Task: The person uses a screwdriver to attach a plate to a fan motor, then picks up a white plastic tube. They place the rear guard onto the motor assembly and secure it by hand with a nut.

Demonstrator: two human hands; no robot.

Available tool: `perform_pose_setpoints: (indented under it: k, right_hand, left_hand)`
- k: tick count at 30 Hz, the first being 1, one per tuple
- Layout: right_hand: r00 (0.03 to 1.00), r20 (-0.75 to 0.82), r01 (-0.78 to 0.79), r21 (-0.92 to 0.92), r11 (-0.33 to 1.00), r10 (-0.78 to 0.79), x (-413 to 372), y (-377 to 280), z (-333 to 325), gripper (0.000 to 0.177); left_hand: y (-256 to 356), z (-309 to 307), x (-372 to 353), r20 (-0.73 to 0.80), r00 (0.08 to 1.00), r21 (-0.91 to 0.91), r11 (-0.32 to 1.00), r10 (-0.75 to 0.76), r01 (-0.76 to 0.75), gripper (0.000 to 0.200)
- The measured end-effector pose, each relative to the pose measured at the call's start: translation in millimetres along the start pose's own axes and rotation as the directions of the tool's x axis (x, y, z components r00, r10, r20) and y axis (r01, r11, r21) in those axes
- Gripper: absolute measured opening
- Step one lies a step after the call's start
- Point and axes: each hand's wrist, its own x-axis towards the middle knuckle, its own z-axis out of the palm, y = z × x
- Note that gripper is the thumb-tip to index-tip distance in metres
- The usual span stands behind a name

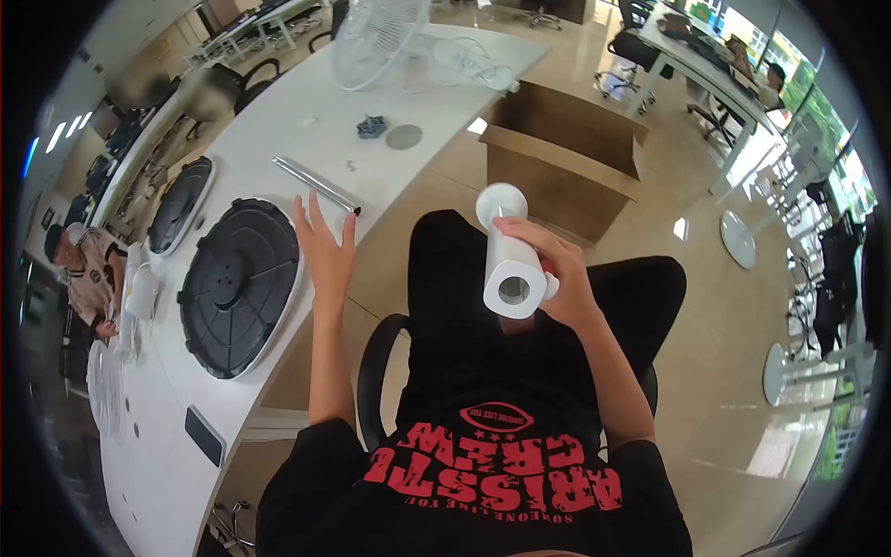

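Note:
Above my lap, my right hand [564, 271] is wrapped round a white hollow plastic tube [509, 252]. Its square-rimmed open end faces me, and a round white flange shows at the far end. Something small and red is partly hidden by my fingers. My left hand [325, 255] is raised at the table's edge with fingers spread, holding nothing. Just past its fingertips lies a shiny metal pipe [320, 186] on the table. Left of that hand is a large round black ribbed base [237, 288], with its underside up.
On the white table [278, 125] are another black disc [181, 204], a white fan grille [380, 42], a dark knob-like part [372, 127], a grey disc [405, 137] and a phone [205, 435]. An open cardboard box [561, 176] stands on the floor. Another person [88, 278] sits across the table.

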Motion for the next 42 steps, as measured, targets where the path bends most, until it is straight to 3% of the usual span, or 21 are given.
perform_pose_setpoints:
  k: [4, 7, 10, 13, 16, 18, 21, 23, 25, 26, 28, 29, 30, 31, 34, 37, 40, 42]
  right_hand:
    - [1.000, -0.016, 0.008, -0.001, 1.000, -0.008, 4.9, -0.4, -5.7, 0.060]
    - [0.988, -0.006, -0.152, 0.032, 0.988, 0.152, 6.7, -6.2, -10.1, 0.066]
    - [0.994, -0.016, -0.110, -0.023, 0.994, 0.110, 4.0, -5.7, -13.0, 0.063]
    - [0.987, -0.023, -0.162, -0.019, 0.987, 0.162, 0.5, -8.8, -14.9, 0.059]
    - [0.973, -0.060, -0.213, 0.146, 0.966, 0.223, 1.7, -23.4, -13.7, 0.067]
    - [0.970, -0.061, -0.226, 0.138, 0.964, 0.236, -0.8, -28.8, -15.3, 0.066]
    - [0.973, -0.067, -0.202, 0.215, 0.955, 0.221, 1.0, -33.0, -17.7, 0.071]
    - [0.962, -0.048, -0.252, 0.234, 0.939, 0.270, 1.1, -36.6, -23.4, 0.082]
    - [0.963, -0.036, -0.249, 0.269, 0.930, 0.268, 13.0, -49.9, -26.1, 0.085]
    - [0.968, -0.083, -0.202, 0.298, 0.933, 0.236, 20.9, -55.5, -23.6, 0.087]
    - [0.958, -0.113, -0.202, 0.377, 0.904, 0.262, 45.9, -74.2, -16.6, 0.084]
    - [0.951, -0.129, -0.204, 0.416, 0.886, 0.280, 57.4, -83.0, -15.4, 0.082]
    - [0.929, 0.065, -0.368, 0.270, 0.890, 0.365, 66.7, -79.8, -34.6, 0.078]
    - [0.940, 0.070, -0.340, 0.311, 0.887, 0.335, 75.7, -70.2, -31.6, 0.075]
    - [0.965, 0.019, -0.242, 0.446, 0.862, 0.261, 112.5, -57.7, -6.5, 0.063]
    - [0.953, -0.022, -0.273, 0.371, 0.887, 0.303, 113.5, -53.8, 3.6, 0.058]
    - [0.885, 0.000, -0.431, 0.377, 0.820, 0.465, 71.9, -15.0, 4.5, 0.046]
    - [0.831, 0.027, -0.519, 0.395, 0.758, 0.555, 48.1, 2.5, 9.0, 0.040]
  left_hand:
    - [71.1, -19.6, -39.2, 0.113, 0.985, -0.121, 0.986, 0.131, -0.117, 0.059]
    - [93.6, 0.1, -68.0, 0.192, 0.956, -0.331, 0.932, 0.223, -0.151, 0.058]
    - [112.3, 8.4, -80.3, 0.254, 0.931, -0.420, 0.897, 0.262, -0.138, 0.060]
    - [105.4, 15.5, -65.5, 0.288, 0.900, -0.372, 0.904, 0.328, -0.211, 0.060]
    - [72.2, 32.1, -31.9, 0.230, 0.928, -0.241, 0.942, 0.291, -0.236, 0.053]
    - [53.2, 33.5, -12.5, 0.197, 0.944, -0.151, 0.959, 0.266, -0.239, 0.048]
    - [41.0, 20.5, -5.2, 0.262, 0.942, -0.309, 0.943, 0.211, -0.125, 0.048]
    - [48.7, 12.3, -23.9, 0.421, 0.865, -0.509, 0.861, 0.272, -0.023, 0.069]
    - [63.2, 12.7, -49.7, 0.509, 0.738, -0.694, 0.718, 0.444, 0.047, 0.097]
    - [71.8, 16.9, -64.9, 0.503, 0.683, -0.748, 0.662, 0.530, 0.037, 0.105]
    - [86.9, 32.6, -101.0, 0.392, 0.694, -0.838, 0.545, 0.604, -0.002, 0.110]
    - [101.7, 32.8, -106.2, 0.459, 0.656, -0.869, 0.457, 0.599, 0.191, 0.107]
    - [109.0, 34.2, -113.2, 0.515, 0.651, -0.848, 0.443, 0.557, 0.291, 0.106]
    - [113.7, 33.6, -119.5, 0.569, 0.639, -0.820, 0.422, 0.518, 0.388, 0.105]
    - [113.3, 15.3, -133.7, 0.628, 0.677, -0.772, 0.411, 0.383, 0.485, 0.103]
    - [97.5, -3.0, -122.8, 0.510, 0.835, -0.840, 0.331, 0.206, 0.431, 0.103]
    - [65.0, -19.7, -95.7, 0.544, 0.839, -0.810, 0.244, -0.027, 0.533, 0.096]
    - [59.2, -43.2, -68.0, 0.586, 0.783, -0.769, 0.160, -0.210, 0.619, 0.087]
